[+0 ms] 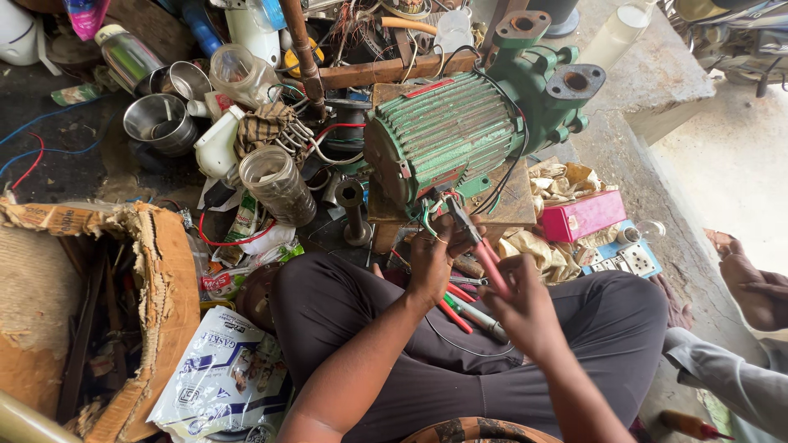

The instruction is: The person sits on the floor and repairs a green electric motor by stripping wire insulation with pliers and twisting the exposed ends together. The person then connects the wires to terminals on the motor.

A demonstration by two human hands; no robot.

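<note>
Head view shows the right hand (pixel 525 308) squeezing red pliers (pixel 480 250) shut around their handles. Beside it, the left hand (pixel 432 258) pinches wires (pixel 427 215) at the green motor (pixel 447 131), which sits on a wood block (pixel 509 201).

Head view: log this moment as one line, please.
left hand: pinching wires at green ribbed electric motor | right hand: gripping red-handled pliers | pliers tip: at wires | wearer: seated cross-legged
</note>
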